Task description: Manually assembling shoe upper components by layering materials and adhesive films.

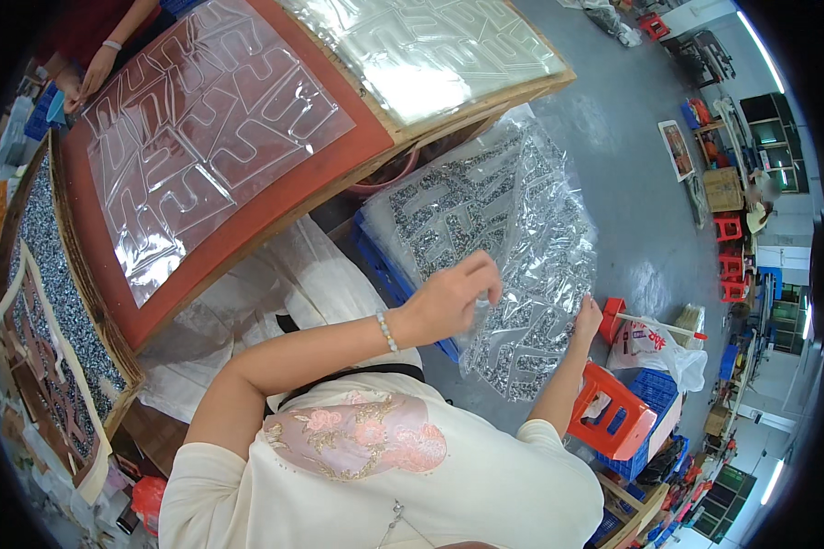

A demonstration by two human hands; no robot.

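Note:
A clear plastic sheet (545,233) with dark glittering, stone-like bits set in bent strip patterns hangs in front of me, its lower part raised. My right hand (588,318) grips its right edge. Close to its left edge is my left hand (450,295), fingers curled in and a beaded bracelet on the wrist. Whatever those fingers hold, if anything, is hidden. Under the raised sheet, similar patterned sheets (421,206) lie in a stack over a blue crate (380,261).
At left, a red-topped table (339,174) bears a clear moulded sheet (201,137); a pale one (430,55) lies beyond. A wooden tray of dark granules (50,238) stands far left. Another person's hand (96,73) is upper left. A red stool (611,412) stands right.

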